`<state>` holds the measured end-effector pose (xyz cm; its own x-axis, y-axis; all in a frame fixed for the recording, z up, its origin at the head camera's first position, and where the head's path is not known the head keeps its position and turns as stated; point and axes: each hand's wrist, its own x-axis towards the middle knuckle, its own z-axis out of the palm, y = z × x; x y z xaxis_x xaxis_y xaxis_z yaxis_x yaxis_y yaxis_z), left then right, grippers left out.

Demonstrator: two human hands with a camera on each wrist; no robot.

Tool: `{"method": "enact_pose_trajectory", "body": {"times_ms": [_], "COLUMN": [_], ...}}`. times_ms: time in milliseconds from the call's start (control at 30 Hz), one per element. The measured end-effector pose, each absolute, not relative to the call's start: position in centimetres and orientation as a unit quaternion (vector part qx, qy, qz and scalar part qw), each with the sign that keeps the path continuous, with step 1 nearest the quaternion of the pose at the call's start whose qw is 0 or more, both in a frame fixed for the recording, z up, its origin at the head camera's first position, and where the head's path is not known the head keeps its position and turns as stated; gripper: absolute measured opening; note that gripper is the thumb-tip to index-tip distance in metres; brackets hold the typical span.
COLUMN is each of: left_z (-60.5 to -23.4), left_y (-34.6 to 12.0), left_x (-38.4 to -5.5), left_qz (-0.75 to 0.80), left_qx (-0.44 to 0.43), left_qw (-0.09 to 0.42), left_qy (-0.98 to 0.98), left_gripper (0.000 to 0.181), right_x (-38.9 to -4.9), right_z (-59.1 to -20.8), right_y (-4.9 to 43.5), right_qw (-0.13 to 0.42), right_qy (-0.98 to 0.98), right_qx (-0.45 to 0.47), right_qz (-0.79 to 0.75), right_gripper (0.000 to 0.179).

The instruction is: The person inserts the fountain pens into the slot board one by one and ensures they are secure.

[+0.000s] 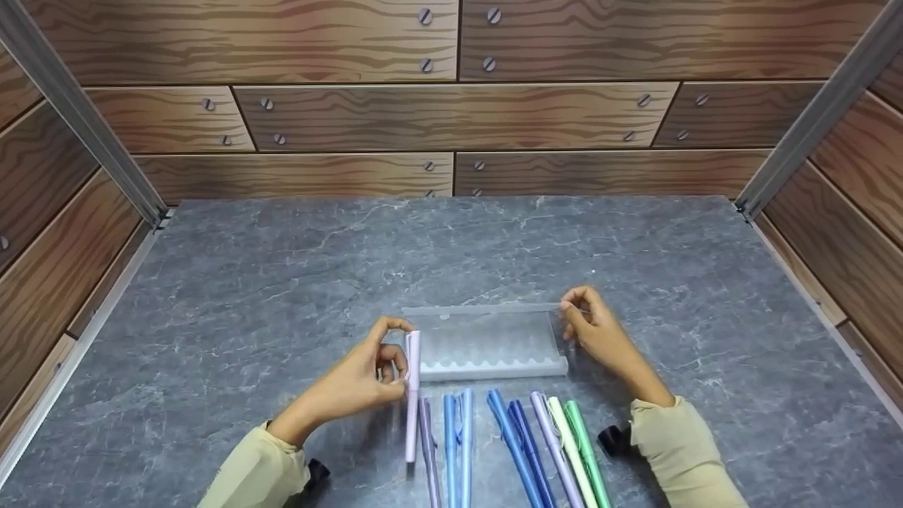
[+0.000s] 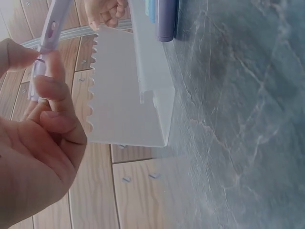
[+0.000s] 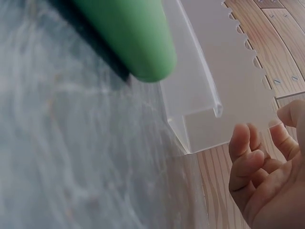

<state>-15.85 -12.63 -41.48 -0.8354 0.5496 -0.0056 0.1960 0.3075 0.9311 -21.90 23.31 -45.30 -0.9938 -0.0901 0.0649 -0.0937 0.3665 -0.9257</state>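
Note:
My left hand [image 1: 360, 374] pinches a pale lilac pen [image 1: 413, 395] between thumb and fingers, holding it upright at the left end of a clear plastic pen holder [image 1: 487, 339]. The holder has a scalloped front ledge and a tall back panel with a notched edge, seen in the left wrist view as a notched sheet [image 2: 114, 90]. My right hand [image 1: 596, 328] pinches the upper right corner of that panel between thumb and index finger, the other fingers curled loosely. In the right wrist view, the right hand [image 3: 271, 167] is beside the panel's corner.
In front of the holder lie several pens: a dark purple pen [image 1: 427, 451], two light blue pens [image 1: 451, 451], a blue pen [image 1: 513, 444], a navy pen [image 1: 532, 451], a lavender pen [image 1: 554, 444], a pale green pen [image 1: 573, 451] and a green pen [image 1: 589, 451]. Wood-patterned walls surround the grey marbled table [image 1: 282, 268].

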Motion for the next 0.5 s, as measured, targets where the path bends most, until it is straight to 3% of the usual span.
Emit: {"method": "enact_pose_trajectory", "body": {"times_ms": [500], "left_z": [-41.23], "left_y": [-12.06], "left_x": [-16.88], "left_qz": [0.563], "left_qx": [0.228], "left_qw": [0.098], "left_qy": [0.788], "left_gripper": [0.061], "right_x": [-21.91], "right_z": [-45.28], "right_y": [23.1], "right_qw": [-0.003], "right_qy": [-0.815], "right_qx": [0.061], "right_qz": [0.576], "right_gripper": [0.012]}}
